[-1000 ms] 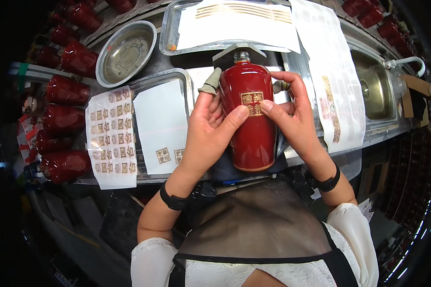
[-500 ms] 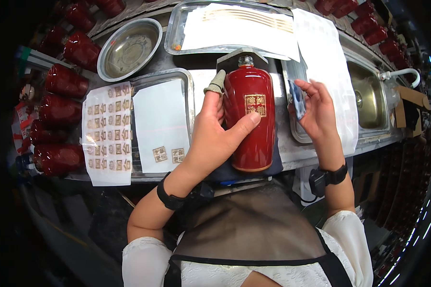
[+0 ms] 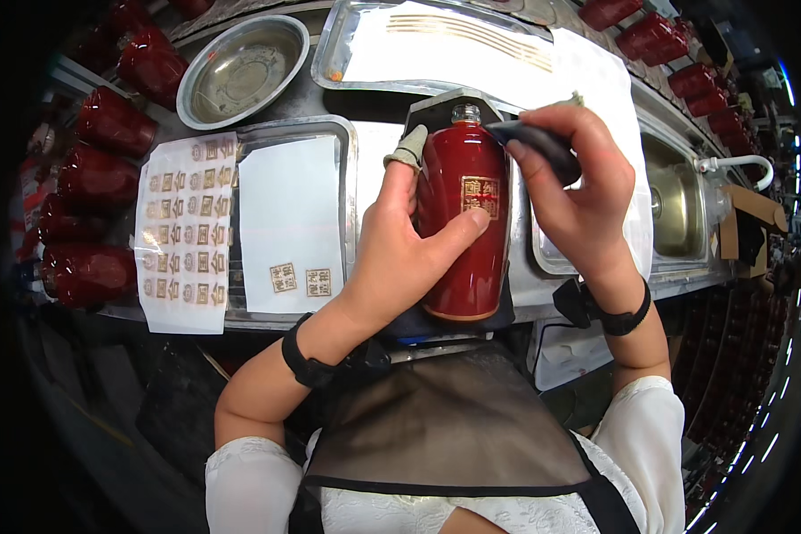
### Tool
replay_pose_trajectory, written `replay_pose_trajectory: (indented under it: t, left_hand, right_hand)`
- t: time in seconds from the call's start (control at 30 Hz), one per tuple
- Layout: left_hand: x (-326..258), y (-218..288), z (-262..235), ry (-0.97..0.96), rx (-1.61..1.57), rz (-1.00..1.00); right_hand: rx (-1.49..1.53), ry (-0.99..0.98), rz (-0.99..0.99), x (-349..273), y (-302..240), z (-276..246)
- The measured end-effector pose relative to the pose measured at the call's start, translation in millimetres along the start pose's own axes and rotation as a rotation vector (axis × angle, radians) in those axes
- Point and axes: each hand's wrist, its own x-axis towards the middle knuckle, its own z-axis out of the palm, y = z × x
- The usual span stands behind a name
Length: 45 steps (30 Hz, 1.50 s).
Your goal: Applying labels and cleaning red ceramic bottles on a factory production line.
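Observation:
A glossy red bottle (image 3: pixel 463 285) with a clear glass neck lies on a dark cloth pad, its neck pointing away from me. My left hand (image 3: pixel 396 240) grips its left side. The thumb presses the lower part of a square gold label (image 3: pixel 480 185) on the bottle's front, and a beige finger cover sits on one fingertip. My right hand (image 3: pixel 596 196) pinches a dark, flat, pointed piece (image 3: pixel 547 151) whose kind I cannot make out. Its tip is close to the bottle's right shoulder; whether they touch, I cannot tell. A grey angular block (image 3: pixel 420 113) stands behind the neck.
Left lie a sheet of gold stickers (image 3: pixel 187 236) and a white sheet (image 3: pixel 289 196) bearing two gold squares, on a metal tray (image 3: pixel 351 160). Farther off are a metal bowl (image 3: pixel 190 89) and another tray (image 3: pixel 325 53). A sink (image 3: pixel 676 209) is right; red bottles (image 3: pixel 89 274) flank the bench.
My right hand has moved left and up to the bottle's shoulder, bringing the dark piece with it. The left hand keeps its grip on the bottle. The whole view has shifted slightly.

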Motion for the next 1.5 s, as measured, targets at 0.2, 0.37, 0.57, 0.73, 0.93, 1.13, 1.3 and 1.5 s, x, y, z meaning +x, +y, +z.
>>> replay_pose_trajectory:
  t: [0.2,0.37,0.57,0.73,0.93,1.13,1.3,1.5]
  left_hand:
    - [-2.9,-0.5,-15.6,-0.067,-0.28,0.045]
    - [-3.4,-2.1,-18.2,-0.13,-0.271,0.047]
    - [-6.0,-2.4,-17.5,-0.061,-0.31,0.023]
    - [-5.9,-7.1,-14.1,-0.059,-0.13,0.05]
    - [0.3,-21.7,-3.1,0.097,0.046,0.139]
    - [-1.4,-24.0,-2.6,0.114,0.083,0.173]
    - [-1.3,-17.9,-1.6,0.066,0.028,0.053]
    - [-0.9,-15.4,-6.3,0.014,0.07,0.031]
  right_hand:
    - [0.127,-0.316,-0.231,-11.8,-36.9,-13.9]
    - [-0.04,-0.095,0.061,22.0,-21.2,1.7]
    - [0.077,-0.484,-0.654,16.0,-45.8,3.1]
    - [-0.048,-0.121,-0.079,35.3,-23.2,2.4]
    - [0.251,-0.185,-0.077,-10.9,-21.7,-2.7]
    - [0.09,-0.237,-0.351,-23.1,-6.0,-8.9]
    - [0.19,0.082,0.269,-16.2,-1.1,-6.1]
    - [0.342,-0.299,-0.141,-17.1,-16.4,-10.4]
